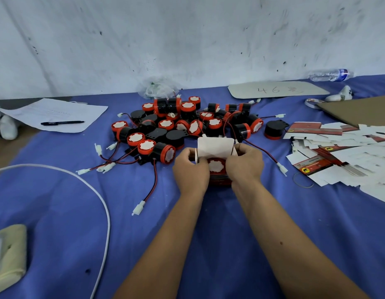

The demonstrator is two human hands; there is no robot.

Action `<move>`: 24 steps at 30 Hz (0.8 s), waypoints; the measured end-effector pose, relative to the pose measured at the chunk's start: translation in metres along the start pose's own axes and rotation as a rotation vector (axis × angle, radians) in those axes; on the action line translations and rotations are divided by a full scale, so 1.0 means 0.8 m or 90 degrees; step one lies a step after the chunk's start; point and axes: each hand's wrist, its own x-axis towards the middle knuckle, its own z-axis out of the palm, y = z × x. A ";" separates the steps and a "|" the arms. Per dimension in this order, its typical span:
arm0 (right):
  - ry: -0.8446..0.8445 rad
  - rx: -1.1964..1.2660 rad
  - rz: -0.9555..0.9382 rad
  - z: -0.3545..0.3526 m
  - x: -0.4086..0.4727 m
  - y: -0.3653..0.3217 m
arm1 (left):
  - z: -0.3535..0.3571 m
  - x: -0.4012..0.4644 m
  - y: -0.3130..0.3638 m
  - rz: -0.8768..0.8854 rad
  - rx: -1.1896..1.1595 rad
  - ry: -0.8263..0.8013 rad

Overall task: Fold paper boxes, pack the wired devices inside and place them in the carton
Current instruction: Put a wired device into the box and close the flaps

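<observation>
While both hands grip it from either side, the box (217,167) stands open-topped on the blue cloth (209,212) in the middle of the view, just in front of the pile of devices (183,121). One device (215,165) sits inside the box, its white face ringed in red showing up through the opening. The white lid flap (215,145) stands upright at the far edge of the box. The left hand (190,169) has its fingers curled round the left side flap, and the right hand (245,164) pinches the right side flap with thumb and fingers.

Behind the box, the black and red devices lie heaped together, their red and black wires trailing out over the cloth to white plugs (138,207). To the right lies a spread of flat, unfolded boxes (342,152), white with red print, with a rubber band (302,180) near them. A brown carton (360,111) edge shows at the far right. Beyond it lie a card marked "46" (278,90) and a water bottle (331,74) on its side by the wall.

To the left, a pen (62,123) rests on a sheet of paper (55,114). A white cable (96,201) curves across the near left of the cloth, and a pale yellow cloth (10,253) lies at the left edge.
</observation>
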 end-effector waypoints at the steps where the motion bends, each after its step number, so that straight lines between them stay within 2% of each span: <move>1: -0.010 -0.005 -0.010 -0.002 0.000 0.000 | 0.001 0.001 0.002 -0.025 -0.011 0.000; 7: -0.142 -0.082 -0.146 -0.020 0.003 -0.002 | 0.008 0.009 0.013 -0.160 -0.069 0.027; 11: -0.186 -0.165 -0.252 -0.029 0.009 0.001 | 0.009 0.009 0.013 -0.176 -0.095 0.043; 13: -0.175 -0.153 -0.275 -0.028 0.009 0.004 | 0.009 -0.005 0.013 -0.087 -0.056 0.093; 16: -0.152 -0.128 -0.305 -0.026 0.006 0.008 | 0.000 -0.022 0.012 0.257 0.111 0.218; 17: -0.149 -0.124 -0.307 -0.025 0.005 0.008 | -0.003 -0.025 0.015 0.382 0.168 0.217; 19: -0.142 -0.116 -0.322 -0.024 0.007 0.008 | -0.006 -0.030 0.022 0.567 0.282 0.140; 21: -0.134 -0.125 -0.351 -0.023 0.010 0.009 | -0.003 -0.034 0.027 0.588 0.410 0.065; 24: -0.157 -0.121 -0.374 -0.021 0.015 0.011 | -0.002 -0.039 0.035 0.476 0.558 -0.024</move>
